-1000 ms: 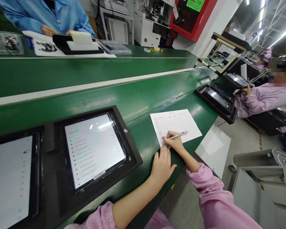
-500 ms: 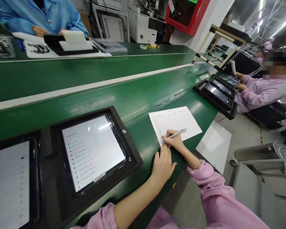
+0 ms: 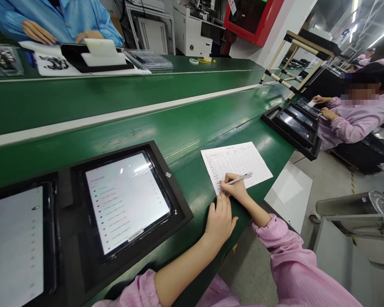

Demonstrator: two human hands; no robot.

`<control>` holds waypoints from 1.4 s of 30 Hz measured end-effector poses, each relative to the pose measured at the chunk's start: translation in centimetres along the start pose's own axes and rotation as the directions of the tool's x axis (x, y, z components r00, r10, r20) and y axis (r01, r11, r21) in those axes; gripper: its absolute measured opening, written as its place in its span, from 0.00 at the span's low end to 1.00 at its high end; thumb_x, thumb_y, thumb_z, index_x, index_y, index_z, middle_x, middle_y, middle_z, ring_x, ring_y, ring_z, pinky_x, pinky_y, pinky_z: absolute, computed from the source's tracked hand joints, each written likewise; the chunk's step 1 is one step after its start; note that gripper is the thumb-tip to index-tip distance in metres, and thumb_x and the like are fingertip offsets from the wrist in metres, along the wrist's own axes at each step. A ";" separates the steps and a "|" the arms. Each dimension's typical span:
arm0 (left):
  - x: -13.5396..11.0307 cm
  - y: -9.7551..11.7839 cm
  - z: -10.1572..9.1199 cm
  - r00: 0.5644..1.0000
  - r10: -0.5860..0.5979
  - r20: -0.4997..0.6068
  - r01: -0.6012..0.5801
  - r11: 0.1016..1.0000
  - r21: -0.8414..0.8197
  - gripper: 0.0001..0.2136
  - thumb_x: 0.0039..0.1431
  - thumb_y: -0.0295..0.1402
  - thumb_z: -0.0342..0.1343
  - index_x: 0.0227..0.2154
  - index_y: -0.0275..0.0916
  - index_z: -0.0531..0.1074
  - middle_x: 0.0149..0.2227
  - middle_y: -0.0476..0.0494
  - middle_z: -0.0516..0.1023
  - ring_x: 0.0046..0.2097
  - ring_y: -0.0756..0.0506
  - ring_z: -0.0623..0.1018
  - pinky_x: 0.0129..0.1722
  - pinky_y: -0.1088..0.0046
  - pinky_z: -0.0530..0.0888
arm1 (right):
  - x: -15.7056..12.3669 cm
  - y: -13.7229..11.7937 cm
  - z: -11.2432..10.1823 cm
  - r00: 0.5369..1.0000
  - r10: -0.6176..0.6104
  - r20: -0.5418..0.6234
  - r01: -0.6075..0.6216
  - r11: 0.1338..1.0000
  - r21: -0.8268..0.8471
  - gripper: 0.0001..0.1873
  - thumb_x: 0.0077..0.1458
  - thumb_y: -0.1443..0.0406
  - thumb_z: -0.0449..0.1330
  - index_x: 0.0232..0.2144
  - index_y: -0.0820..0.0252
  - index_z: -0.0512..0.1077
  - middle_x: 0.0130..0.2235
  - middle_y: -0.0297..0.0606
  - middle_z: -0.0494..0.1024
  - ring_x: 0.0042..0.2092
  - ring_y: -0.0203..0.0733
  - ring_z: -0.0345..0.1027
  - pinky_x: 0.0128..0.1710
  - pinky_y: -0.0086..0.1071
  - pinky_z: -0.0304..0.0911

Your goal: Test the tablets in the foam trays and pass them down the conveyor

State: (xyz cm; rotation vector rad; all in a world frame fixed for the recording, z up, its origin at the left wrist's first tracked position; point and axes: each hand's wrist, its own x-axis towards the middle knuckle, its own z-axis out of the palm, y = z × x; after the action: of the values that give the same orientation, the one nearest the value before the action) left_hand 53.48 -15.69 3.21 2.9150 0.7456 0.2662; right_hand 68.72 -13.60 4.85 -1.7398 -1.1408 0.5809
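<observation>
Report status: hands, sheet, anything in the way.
Right hand holding pen to printed sheet. Left hand open at sheet's near edge. Sheet flat on green bench, nothing else lying on it.

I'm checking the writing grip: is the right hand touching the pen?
Touching. The head view shows the right hand gripping the pen, its shaft slanting out of the grip.

A person's right hand [image 3: 235,186] holds a pen [image 3: 240,178] on a printed form [image 3: 237,164] lying on a green table [image 3: 192,187]; the left hand [image 3: 220,219] rests flat at the paper's lower edge. To the left, two lit tablets [image 3: 128,200] lie in a black tray [image 3: 181,209]. Two co-workers [image 3: 355,117] sit farther off.
</observation>
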 end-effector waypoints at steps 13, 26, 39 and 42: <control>-0.1 0.0 0.0 1.000 0.006 -0.020 -0.005 1.000 0.023 0.33 0.65 0.45 0.53 0.64 0.24 0.63 0.64 0.25 0.67 0.61 0.33 0.70 0.49 0.62 0.72 | 0.0 -0.2 0.0 1.000 -0.009 -0.024 0.009 1.000 -0.005 0.15 0.43 0.59 0.56 0.15 0.54 0.53 0.16 0.26 0.57 0.21 0.32 0.48 0.22 0.29 0.47; 0.1 0.0 -0.3 1.000 0.014 -0.006 -0.013 0.999 0.046 0.32 0.65 0.45 0.52 0.64 0.24 0.64 0.64 0.25 0.68 0.60 0.33 0.71 0.47 0.61 0.72 | 0.0 -0.1 0.0 0.999 -0.013 -0.034 0.013 1.000 -0.004 0.15 0.42 0.59 0.56 0.14 0.54 0.53 0.16 0.25 0.55 0.21 0.31 0.47 0.22 0.29 0.47; -0.1 0.1 0.4 0.999 0.009 -0.047 -0.007 0.999 0.031 0.32 0.65 0.46 0.53 0.63 0.26 0.65 0.63 0.24 0.68 0.60 0.33 0.71 0.48 0.60 0.72 | -0.1 0.0 -0.1 0.998 0.006 -0.055 -0.006 1.000 -0.001 0.15 0.42 0.61 0.57 0.14 0.54 0.54 0.16 0.25 0.56 0.21 0.31 0.48 0.22 0.29 0.47; -0.1 0.0 0.7 0.997 0.013 -0.071 -0.011 1.000 0.029 0.32 0.65 0.46 0.53 0.63 0.26 0.66 0.63 0.24 0.69 0.60 0.33 0.71 0.48 0.61 0.71 | -0.1 0.2 0.3 0.997 0.007 -0.073 -0.006 1.000 0.011 0.15 0.41 0.62 0.58 0.14 0.55 0.54 0.15 0.25 0.56 0.21 0.31 0.48 0.22 0.28 0.46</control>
State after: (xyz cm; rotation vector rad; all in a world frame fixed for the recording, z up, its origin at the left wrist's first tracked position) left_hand 53.50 -15.81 2.50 2.9518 0.7483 0.3660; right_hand 68.52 -13.58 4.48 -1.7425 -1.0797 0.5226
